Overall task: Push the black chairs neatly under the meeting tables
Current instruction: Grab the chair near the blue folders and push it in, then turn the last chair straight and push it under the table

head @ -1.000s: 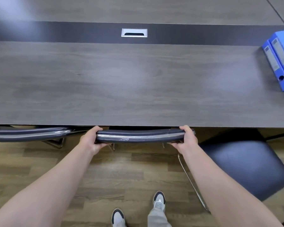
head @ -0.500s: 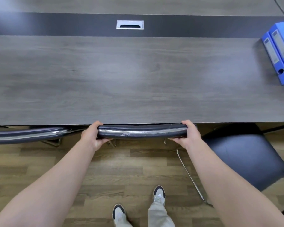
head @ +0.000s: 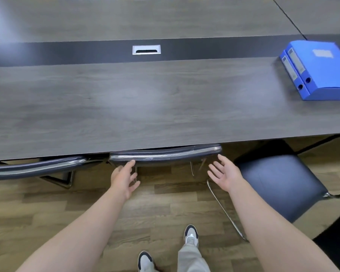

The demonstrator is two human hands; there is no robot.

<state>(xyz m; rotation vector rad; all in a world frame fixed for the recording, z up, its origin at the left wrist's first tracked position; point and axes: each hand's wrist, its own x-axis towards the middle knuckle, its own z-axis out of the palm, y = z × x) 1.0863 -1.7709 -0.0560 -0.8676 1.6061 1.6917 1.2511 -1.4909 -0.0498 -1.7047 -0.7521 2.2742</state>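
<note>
Beyond both hands the table (head: pixel 165 107) edge covers the seat of the middle chair (head: pixel 165 154); only its backrest top shows, its long axis along the edge. Right of the right hand (head: pixel 225 174) another chair (head: pixel 279 183) stands with its seat out. Far right lie blue binders (head: pixel 320 69). The left hand (head: pixel 125 178) is spread wide, fingertips at the backrest; the right is also spread, just apart from it.

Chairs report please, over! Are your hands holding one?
Left hand open, right hand open, both off the middle chair. Its back sits at the table edge. Right chair not pushed in. Nothing blocking.
</note>
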